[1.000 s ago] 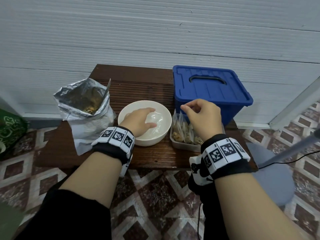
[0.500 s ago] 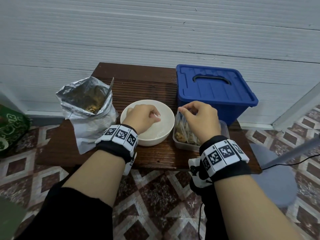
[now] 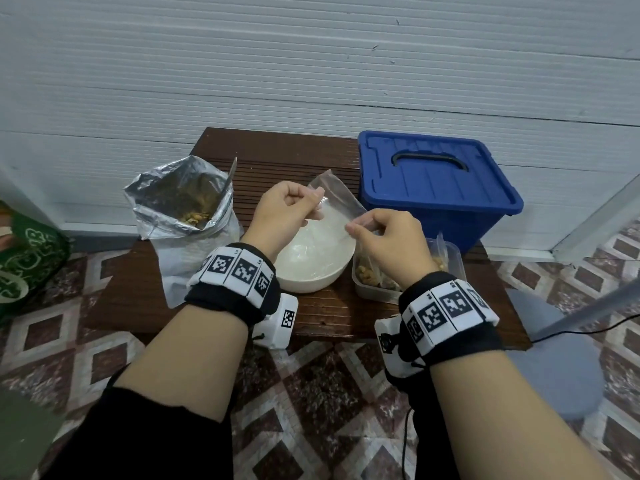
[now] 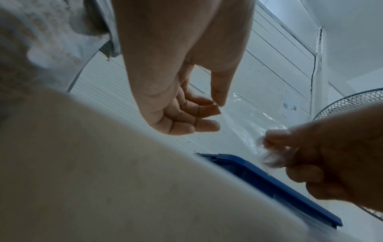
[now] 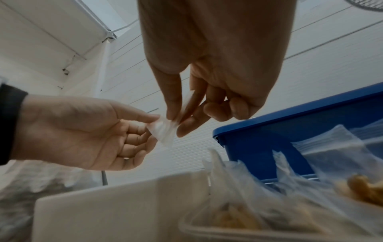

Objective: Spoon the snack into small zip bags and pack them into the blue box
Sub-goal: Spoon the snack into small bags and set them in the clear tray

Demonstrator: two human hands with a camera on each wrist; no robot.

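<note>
Overhead, a small clear zip bag of thin, glossy, crinkled plastic is held above the round white bowl, which sits at the table's centre. Its left edge is pinched by the left hand between thumb and curled fingers; its right edge is pinched by the right hand the same way. The bag appears empty.

At 9 o'clock from the bowl a crumpled silver foil pouch stands open, pale brown snack pieces showing inside and a thin metal handle leaning at its rim. At 3 o'clock a clear rectangular plastic tub is packed with filled bags. At 1 o'clock sits the blue box, hard moulded plastic, lid closed, with a dark recessed handle. The table is dark ribbed wood.

Black wristbands carry white square-patterned marker tiles; any lettering on them is too small to read.
</note>
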